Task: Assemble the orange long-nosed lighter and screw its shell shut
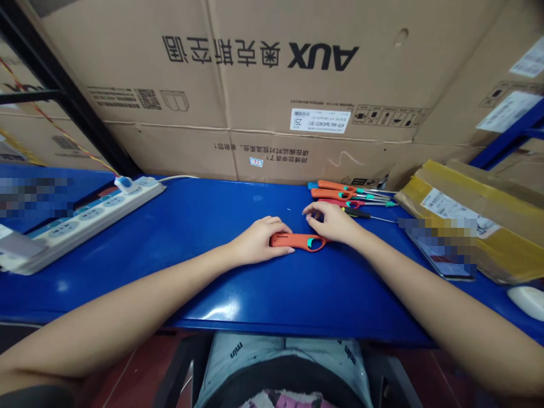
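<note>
An orange lighter (293,241) with a green trigger lies on the blue table, its handle end toward the left. My left hand (261,241) is closed around that handle end, thumb on the near side and fingers on the far side. Over the lighter's right part is my right hand (331,221), its fingers curled and the thumb near the forefinger; whether it pinches anything is too small to tell. The lighter's nozzle is hidden behind this hand. Just beyond lie orange lighters (329,194), a red lighter (334,202) and a black screwdriver (357,213).
A white power strip (89,218) with plugs stands at the left of the blue table (204,215). On the right are a phone (442,255), a yellow-taped box (484,221) and a white object (527,301). A large carton (255,102) stands behind.
</note>
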`<state>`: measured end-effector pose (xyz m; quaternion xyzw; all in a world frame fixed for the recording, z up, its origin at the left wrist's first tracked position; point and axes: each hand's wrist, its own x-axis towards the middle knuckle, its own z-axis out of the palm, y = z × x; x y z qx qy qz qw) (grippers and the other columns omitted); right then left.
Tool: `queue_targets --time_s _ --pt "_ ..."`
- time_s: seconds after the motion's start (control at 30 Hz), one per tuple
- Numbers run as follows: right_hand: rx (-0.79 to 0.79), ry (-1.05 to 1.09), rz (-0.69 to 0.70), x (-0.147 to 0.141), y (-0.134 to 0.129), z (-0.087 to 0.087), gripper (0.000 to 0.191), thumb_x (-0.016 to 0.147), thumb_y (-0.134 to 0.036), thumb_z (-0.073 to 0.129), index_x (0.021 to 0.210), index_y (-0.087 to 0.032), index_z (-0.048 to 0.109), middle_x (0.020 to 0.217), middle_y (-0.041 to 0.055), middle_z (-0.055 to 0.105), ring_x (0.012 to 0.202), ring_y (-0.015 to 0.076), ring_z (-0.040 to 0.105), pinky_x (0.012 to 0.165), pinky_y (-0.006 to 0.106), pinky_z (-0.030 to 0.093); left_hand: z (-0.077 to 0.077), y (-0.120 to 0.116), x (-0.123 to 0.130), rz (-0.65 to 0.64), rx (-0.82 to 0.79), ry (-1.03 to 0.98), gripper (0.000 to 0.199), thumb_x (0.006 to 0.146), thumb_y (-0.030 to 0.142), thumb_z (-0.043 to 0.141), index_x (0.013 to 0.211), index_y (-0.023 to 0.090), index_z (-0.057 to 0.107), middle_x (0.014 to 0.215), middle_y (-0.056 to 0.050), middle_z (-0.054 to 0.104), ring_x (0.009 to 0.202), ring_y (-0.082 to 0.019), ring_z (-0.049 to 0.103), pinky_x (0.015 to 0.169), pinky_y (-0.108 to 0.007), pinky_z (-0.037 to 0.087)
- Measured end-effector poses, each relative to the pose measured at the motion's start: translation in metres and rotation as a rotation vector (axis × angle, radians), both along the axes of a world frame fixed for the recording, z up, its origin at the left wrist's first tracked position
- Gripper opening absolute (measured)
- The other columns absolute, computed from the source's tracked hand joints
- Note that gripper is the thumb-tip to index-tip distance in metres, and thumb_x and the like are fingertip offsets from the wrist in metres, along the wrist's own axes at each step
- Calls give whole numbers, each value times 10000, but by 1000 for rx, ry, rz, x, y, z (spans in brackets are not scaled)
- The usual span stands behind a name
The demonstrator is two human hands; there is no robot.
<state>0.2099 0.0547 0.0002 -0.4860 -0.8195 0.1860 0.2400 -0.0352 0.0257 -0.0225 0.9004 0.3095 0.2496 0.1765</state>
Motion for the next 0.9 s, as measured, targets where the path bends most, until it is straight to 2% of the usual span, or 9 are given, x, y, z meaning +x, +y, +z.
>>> queue_targets --time_s 0.13,0.23,0.3,0.4,0.5,0.67,0.73,0.9 --pt "15 -33 -76 -31 23 -10 181 865 -224 668 1025 -143 692 1031 117 730 876 197 671 832 347 550 5 -3 -2 12 7 33 363 883 444 736 1138 187 706 1084 -93 693 1029 -253 629 946 -398 468" --pt "34 -36 -95 -46 36 -12 107 852 -202 683 942 -143 685 1039 124 708 924 208 654 901 376 530 14 -5 -7 39 33 104 384 883 444 728 1161 181 712 1097 -96 696 1020 -260 638 923 -393 478" --pt "24 -29 -111 -52 42 -14 20 840 -165 675 828 -151 669 978 114 702 894 203 643 902 378 522 20 -6 -10 34 62 161 332 892 425 711 1111 177 730 1042 -84 709 977 -255 646 880 -381 481" --pt "-1 11 -133 -54 47 -14 134 822 -138 672 702 -171 624 867 80 689 822 187 631 868 358 519 26 -7 -13 13 95 218 277 897 421 704 1013 173 749 951 -73 710 900 -244 649 807 -363 479" --pt "-37 101 -154 -49 46 -12 124 824 -171 688 727 -177 612 770 46 675 746 174 627 785 332 528 27 -9 -11 -19 96 217 291 906 439 704 1015 174 749 938 -71 706 891 -237 653 783 -348 481" --pt "-178 328 -133 -32 22 -6 177 882 -348 676 892 -176 636 745 46 700 655 152 655 637 302 568 22 -16 -5 -29 56 175 307 913 450 703 1062 184 742 972 -63 703 909 -225 665 801 -328 489" --pt "-286 525 -103 -25 5 -5 275 815 -406 754 945 -173 688 799 58 724 648 145 651 639 315 583 17 -18 -1 -25 10 130 322 897 458 722 1070 187 744 971 -55 698 902 -216 665 791 -314 492" --pt "-502 670 -91 -18 -31 -5 399 667 -474 867 904 -170 766 799 41 750 660 134 672 725 330 610 8 -19 5 -10 -34 33 353 888 473 730 1085 181 750 954 -54 683 908 -214 652 791 -310 495"
